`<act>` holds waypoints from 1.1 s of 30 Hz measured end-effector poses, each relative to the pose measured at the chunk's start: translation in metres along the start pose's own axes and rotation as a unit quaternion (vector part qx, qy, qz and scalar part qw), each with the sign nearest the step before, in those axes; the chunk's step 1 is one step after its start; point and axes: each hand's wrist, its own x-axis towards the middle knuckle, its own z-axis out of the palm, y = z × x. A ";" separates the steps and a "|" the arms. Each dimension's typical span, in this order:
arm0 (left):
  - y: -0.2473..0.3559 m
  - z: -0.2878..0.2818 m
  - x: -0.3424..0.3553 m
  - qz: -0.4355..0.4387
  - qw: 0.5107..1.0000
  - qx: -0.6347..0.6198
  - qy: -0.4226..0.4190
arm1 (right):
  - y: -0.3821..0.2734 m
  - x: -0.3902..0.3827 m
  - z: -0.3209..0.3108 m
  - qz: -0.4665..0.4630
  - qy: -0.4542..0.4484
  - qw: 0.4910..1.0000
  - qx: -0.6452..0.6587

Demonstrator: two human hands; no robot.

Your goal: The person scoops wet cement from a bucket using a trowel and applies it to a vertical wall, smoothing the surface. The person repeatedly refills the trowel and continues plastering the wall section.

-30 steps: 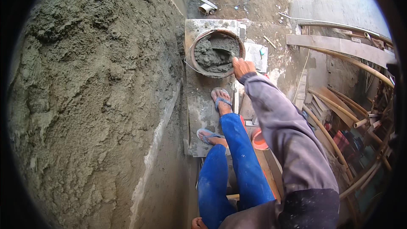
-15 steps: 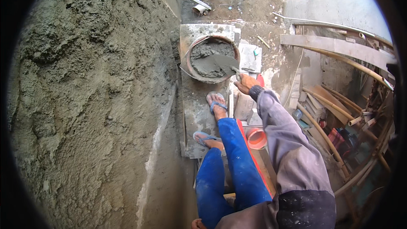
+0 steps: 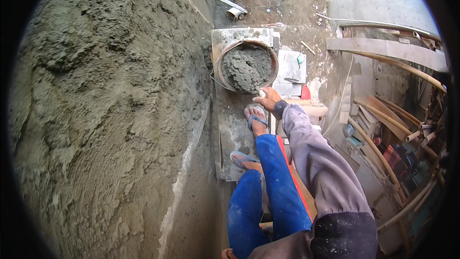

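My right hand [image 3: 269, 100] is closed around the handle of a trowel [image 3: 261, 94] at the near rim of a round bucket [image 3: 220, 74]. Grey wet mortar [image 3: 247, 67] fills the bucket and hides the trowel's blade. At the lower edge, only a small part of my left hand [image 3: 228, 254] shows beside my blue trouser leg; its grip is cut off. Along the left rises a wall [image 3: 110, 115] covered in rough wet mortar.
My sandalled feet stand on a mortar-stained plank platform [image 3: 232, 129], which also bears the bucket. Bamboo poles [image 3: 378, 153] and stacked scraps lie lower down at the right. Pale tiles [image 3: 291, 67] sit right of the bucket. A pale beam [image 3: 383, 50] spans the upper right.
The trowel blade, bare on top of the mortar before, is now hidden in it. My right hand has come slightly lower and nearer the bucket's near rim. The whole view has shifted a little.
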 end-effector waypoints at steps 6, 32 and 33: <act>0.016 0.012 0.022 0.078 0.996 -0.039 0.010 | -0.023 -0.041 -0.008 0.013 0.007 0.997 -0.070; 0.085 -0.103 -0.043 0.178 0.973 -0.145 -0.004 | -0.776 -0.113 -0.219 -0.326 0.375 0.862 0.103; 0.075 -0.100 -0.042 0.176 0.972 -0.152 -0.008 | -0.735 -0.145 -0.187 -0.371 0.366 0.850 0.080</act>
